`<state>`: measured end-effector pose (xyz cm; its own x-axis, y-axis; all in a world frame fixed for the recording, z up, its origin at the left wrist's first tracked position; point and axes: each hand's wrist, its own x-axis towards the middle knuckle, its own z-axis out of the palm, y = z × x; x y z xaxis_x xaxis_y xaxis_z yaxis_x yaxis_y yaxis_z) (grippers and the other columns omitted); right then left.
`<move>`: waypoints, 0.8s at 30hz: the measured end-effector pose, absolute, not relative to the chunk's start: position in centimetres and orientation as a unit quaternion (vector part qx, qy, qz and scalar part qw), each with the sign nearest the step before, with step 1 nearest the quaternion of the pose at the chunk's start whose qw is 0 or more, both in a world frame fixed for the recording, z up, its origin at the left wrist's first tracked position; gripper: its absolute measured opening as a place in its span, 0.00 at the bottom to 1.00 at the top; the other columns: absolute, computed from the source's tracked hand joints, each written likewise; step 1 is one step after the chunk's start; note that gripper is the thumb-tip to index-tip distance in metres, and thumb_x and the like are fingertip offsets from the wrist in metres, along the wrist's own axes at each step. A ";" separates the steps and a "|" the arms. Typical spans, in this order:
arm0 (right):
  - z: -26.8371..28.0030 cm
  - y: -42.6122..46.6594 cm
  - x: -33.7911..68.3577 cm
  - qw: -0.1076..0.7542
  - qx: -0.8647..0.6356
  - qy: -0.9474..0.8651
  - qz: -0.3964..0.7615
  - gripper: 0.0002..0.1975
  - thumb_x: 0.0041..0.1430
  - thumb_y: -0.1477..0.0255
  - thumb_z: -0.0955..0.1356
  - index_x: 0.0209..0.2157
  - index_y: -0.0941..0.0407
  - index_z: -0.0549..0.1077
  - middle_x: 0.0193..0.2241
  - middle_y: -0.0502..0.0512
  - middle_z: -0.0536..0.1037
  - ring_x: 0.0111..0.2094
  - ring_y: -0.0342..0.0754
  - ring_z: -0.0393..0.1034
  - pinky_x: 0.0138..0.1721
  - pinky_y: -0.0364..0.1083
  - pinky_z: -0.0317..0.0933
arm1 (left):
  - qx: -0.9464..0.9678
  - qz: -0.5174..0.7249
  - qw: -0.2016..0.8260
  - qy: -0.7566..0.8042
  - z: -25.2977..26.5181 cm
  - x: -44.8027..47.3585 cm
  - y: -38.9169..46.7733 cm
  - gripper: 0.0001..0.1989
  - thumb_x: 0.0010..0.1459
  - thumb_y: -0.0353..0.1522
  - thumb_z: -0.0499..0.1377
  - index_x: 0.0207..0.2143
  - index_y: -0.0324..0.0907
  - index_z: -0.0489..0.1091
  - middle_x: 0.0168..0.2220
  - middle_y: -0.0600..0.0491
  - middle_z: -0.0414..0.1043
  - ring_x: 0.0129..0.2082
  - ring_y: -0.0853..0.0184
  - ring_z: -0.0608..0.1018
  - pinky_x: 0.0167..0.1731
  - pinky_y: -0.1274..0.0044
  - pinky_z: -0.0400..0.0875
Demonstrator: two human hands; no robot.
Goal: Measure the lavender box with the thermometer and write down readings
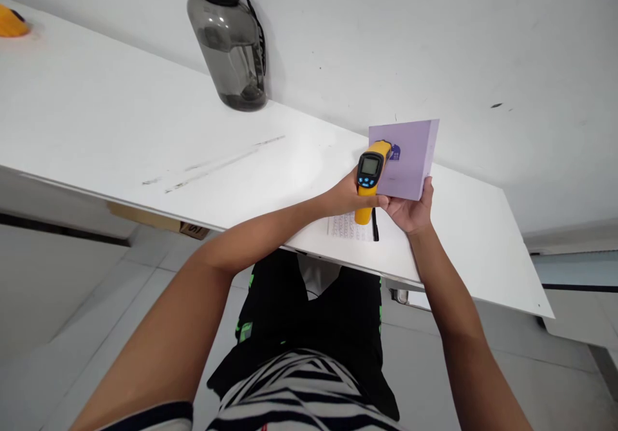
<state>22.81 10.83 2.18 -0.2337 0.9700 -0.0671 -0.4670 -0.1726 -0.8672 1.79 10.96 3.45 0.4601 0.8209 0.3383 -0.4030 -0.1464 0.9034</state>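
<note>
A yellow and black infrared thermometer (pixel 369 171) is gripped in my left hand (pixel 344 193), its grey screen and blue buttons facing me. Its front end points at a purple box (pixel 410 167) with a small dark blue emblem. My right hand (pixel 411 211) holds that box up by its lower edge, thumb on the right side. Beneath the hands, on the white table (pixel 309 161), lies a sheet with rows of printed marks (pixel 347 226). Beside the thermometer's handle a thin black object (pixel 375 226) shows in part.
A grey translucent water bottle (pixel 229 45) with a black lid stands against the wall at the back. At the far left edge sits an orange-yellow object (pixel 12 22), cut off by the frame. Under the table, a cardboard box (pixel 145 217) is partly visible.
</note>
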 end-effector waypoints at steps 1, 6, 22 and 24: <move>2.2 10.8 22.8 0.521 -0.338 -0.374 0.689 0.33 0.56 0.40 0.66 0.57 0.43 0.72 0.51 0.53 0.82 0.57 0.59 0.75 0.44 0.58 0.79 | 0.578 0.487 0.629 0.183 3.5 1.8 10.9 0.33 0.42 0.44 0.77 0.47 0.41 0.71 0.38 0.47 0.76 0.49 0.55 0.79 0.49 0.63 0.75; 2.3 10.9 22.8 0.518 -0.355 -0.377 0.681 0.35 0.55 0.39 0.66 0.57 0.43 0.72 0.50 0.53 0.82 0.58 0.60 0.74 0.44 0.59 0.79 | 0.589 0.476 0.629 0.176 3.4 1.8 11.0 0.33 0.41 0.46 0.77 0.45 0.41 0.72 0.36 0.48 0.76 0.46 0.56 0.79 0.47 0.65 0.76; 2.4 10.9 22.9 0.507 -0.346 -0.375 0.695 0.34 0.55 0.40 0.66 0.57 0.44 0.71 0.50 0.54 0.82 0.58 0.60 0.73 0.46 0.61 0.79 | 0.611 0.461 0.618 0.180 3.1 1.7 11.1 0.27 0.43 0.43 0.77 0.41 0.42 0.72 0.34 0.51 0.75 0.42 0.58 0.79 0.44 0.66 0.76; 2.4 11.0 22.9 0.508 -0.356 -0.377 0.688 0.35 0.55 0.39 0.66 0.56 0.45 0.71 0.50 0.54 0.82 0.59 0.60 0.73 0.46 0.60 0.78 | 0.613 0.460 0.614 0.189 3.0 1.7 11.2 0.28 0.42 0.43 0.77 0.42 0.42 0.72 0.35 0.50 0.75 0.43 0.58 0.79 0.45 0.66 0.76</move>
<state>22.87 10.95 2.39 -0.2297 0.9674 -0.1065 -0.4302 -0.1991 -0.8805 1.68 11.16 2.96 0.5052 0.7964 0.3325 -0.3335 -0.1752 0.9263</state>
